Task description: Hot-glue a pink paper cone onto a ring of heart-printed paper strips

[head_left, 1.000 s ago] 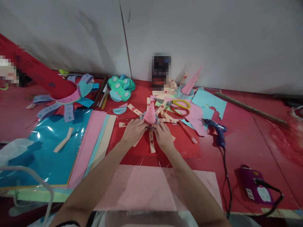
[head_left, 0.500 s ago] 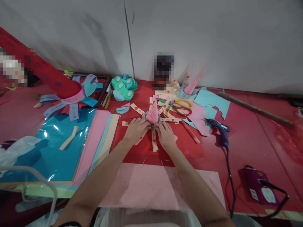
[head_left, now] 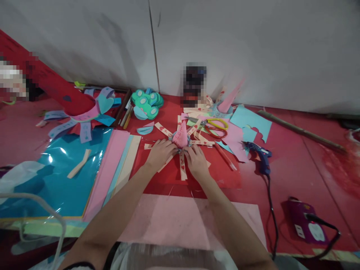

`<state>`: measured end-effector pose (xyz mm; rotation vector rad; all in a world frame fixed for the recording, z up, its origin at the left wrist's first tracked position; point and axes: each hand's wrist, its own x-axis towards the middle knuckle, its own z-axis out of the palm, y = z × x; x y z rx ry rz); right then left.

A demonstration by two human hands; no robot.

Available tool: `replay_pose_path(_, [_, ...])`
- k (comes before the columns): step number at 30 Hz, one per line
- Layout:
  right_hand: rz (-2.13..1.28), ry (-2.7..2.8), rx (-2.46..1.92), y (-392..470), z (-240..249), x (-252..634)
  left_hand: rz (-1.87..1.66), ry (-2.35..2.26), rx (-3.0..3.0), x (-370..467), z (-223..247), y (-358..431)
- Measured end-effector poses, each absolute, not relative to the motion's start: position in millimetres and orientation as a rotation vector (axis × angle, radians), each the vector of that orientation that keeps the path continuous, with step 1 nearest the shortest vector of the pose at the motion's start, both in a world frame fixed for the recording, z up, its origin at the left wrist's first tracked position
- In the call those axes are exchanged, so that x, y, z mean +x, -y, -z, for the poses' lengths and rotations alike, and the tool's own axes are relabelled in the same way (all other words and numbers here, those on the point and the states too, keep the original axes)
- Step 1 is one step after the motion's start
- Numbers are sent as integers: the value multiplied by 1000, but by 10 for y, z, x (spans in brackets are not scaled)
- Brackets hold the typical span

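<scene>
In front of me a pink paper cone [head_left: 180, 138] stands inside a blue paper ring [head_left: 188, 141]. Cream paper strips with red hearts and writing, such as the near strip [head_left: 183, 167], spread outward from the ring. My left hand [head_left: 161, 153] is closed with its fingertips on the ring's near left edge. At the near right edge, my right hand [head_left: 196, 159] pinches the same ring beside the front strip. The fingertips hide part of the ring's front. Under it all lies a red sheet [head_left: 222, 176].
Scissors [head_left: 215, 125], a red pen [head_left: 226, 156] and a blue glue gun [head_left: 260, 153] with a cord lie to the right. A purple power box [head_left: 306, 221] is near the edge. Coloured paper [head_left: 108, 168] lies left, beside a red cone [head_left: 70, 93] with purple strips.
Both hands stay at the ring with hardly any movement. The view has shifted slightly, so the items at the sides appear a little further left.
</scene>
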<state>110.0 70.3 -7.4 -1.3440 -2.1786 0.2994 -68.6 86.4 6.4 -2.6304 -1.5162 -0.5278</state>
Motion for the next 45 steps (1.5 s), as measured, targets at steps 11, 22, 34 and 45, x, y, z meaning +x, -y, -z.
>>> replay_pose_path(11, [-324, 2172, -1377, -705, 53, 1088, 484, 1524, -2644, -697, -48, -891])
replay_pose_path(22, [-303, 2177, -1379, -696, 79, 1087, 596, 1591, -2665, -707, -77, -861])
replay_pose_path(34, [-307, 2180, -1383, -703, 54, 1091, 734, 1666, -2661, -729, -75, -861])
replay_pose_path(45, [-315, 2162, -1366, -703, 92, 1111, 1171, 1928, -2412, -706, -172, -843])
